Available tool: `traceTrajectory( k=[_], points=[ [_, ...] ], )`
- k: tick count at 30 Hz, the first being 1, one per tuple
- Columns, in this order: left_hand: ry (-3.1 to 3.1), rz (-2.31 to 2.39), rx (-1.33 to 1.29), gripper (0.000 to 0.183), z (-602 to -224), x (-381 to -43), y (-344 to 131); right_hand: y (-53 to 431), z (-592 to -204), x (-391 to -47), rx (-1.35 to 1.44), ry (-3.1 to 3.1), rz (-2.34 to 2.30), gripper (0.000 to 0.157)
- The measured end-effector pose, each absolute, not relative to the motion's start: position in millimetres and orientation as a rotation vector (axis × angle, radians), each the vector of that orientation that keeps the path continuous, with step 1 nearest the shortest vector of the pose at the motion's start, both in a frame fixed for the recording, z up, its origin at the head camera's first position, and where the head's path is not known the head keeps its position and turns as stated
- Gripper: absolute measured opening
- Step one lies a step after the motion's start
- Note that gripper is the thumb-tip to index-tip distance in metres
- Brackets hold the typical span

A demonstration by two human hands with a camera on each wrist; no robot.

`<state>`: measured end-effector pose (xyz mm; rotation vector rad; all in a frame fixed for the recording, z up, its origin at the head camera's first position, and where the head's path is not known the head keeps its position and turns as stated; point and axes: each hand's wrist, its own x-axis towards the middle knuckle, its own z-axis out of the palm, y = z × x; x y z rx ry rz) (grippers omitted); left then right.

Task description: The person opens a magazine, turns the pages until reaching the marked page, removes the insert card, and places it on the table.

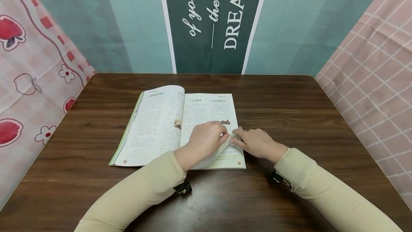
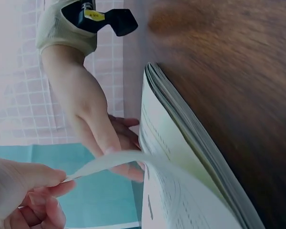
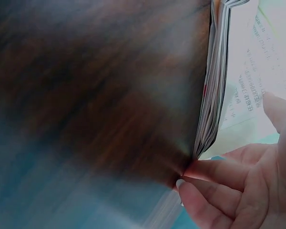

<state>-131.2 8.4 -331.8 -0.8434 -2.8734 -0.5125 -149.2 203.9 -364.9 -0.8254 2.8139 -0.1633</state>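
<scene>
Now left fingers [image 2: 44, 174] pinch a page [image 2: 106, 162]

The softcover book [image 1: 157, 128] lies open on the dark wood surface [image 1: 289, 106], its white pages [image 1: 197, 112] printed with Chinese text and small pictures; one right-hand page [image 2: 181, 191] curves up from its lower corner.

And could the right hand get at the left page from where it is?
Probably not by a straight, low path: the left hand, pinching the lifted page, is between the right hand and the left page. Going over the top looks free.
</scene>
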Motion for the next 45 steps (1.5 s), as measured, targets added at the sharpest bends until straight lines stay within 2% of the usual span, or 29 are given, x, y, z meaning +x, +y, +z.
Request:
traceTrajectory(
  k=[7,13,23,32,45],
  points=[
    [-2.841,-0.554,-0.722,0.011,-336,-134,-13,209,-363,-150,-0.741,2.735,-0.198,0.096],
    [-2.867,-0.575,-0.613,0.009,-336,-132,-37,212,-363,-149,-0.734,2.697,-0.197,0.110],
    [-2.886,-0.586,-0.437,0.007,-330,-123,-105,217,-366,-145,-0.911,2.677,-0.142,0.100],
    [-2.974,-0.559,-0.219,0.010,-327,-90,-179,214,-364,-141,-0.921,2.651,-0.074,0.100],
    [-3.131,-0.470,-0.054,0.015,-338,-70,-221,210,-368,-140,-0.914,2.684,-0.004,0.101]
  ],
)
